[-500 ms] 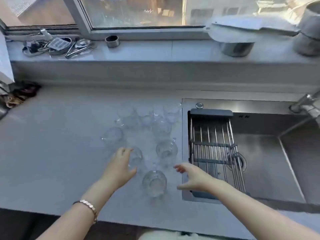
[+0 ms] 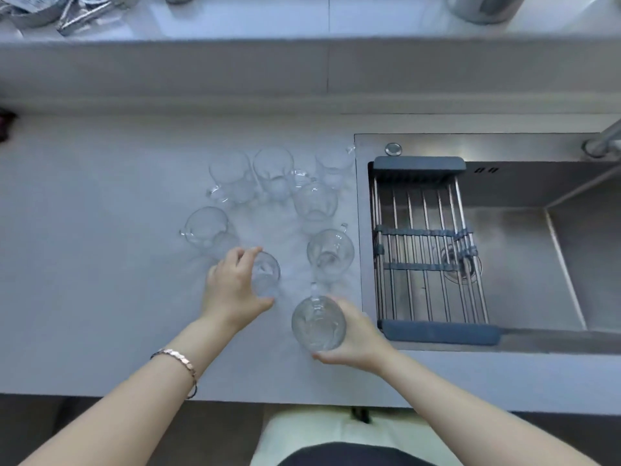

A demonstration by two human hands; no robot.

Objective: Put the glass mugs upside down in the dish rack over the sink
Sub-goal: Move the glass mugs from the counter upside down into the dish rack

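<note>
Grey surface point(image 2: 100, 264): each hand, left hand point(image 2: 232, 290) and right hand point(image 2: 356, 334), clamped on a mug point(image 2: 267, 274), point(image 2: 317, 322); smooth glass could slip, or knock neighbouring mugs point(image 2: 331, 252).

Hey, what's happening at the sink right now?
A person is starting to move glass mugs off the counter. The left hand grips one mug, and the right hand holds the nearest mug. Six more mugs stand on the counter. The dish rack over the sink holds nothing yet.
</note>
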